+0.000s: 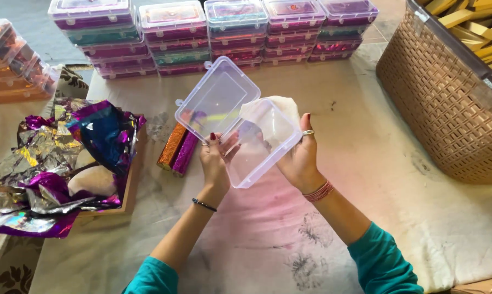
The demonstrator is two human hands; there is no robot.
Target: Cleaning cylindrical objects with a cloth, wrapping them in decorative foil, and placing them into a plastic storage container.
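I hold a clear plastic hinged box [246,142] open above the table, its lid [217,99] swung up toward the far left. My left hand [214,159] grips the box's near left edge. My right hand [299,155] supports the box's right side and presses a white cloth [276,111] against it; the cloth shows behind and through the clear wall. Just left of the box, two wrapped bars, orange [172,146] and magenta [185,153], lie side by side on the table.
Stacks of closed clear boxes [213,35] with colourful contents line the far edge. A tan woven basket [447,103] of yellow pieces stands at right. A wooden tray [127,188] piled with crumpled foil wrappers [61,158] sits at left. More boxes [11,60] are at far left.
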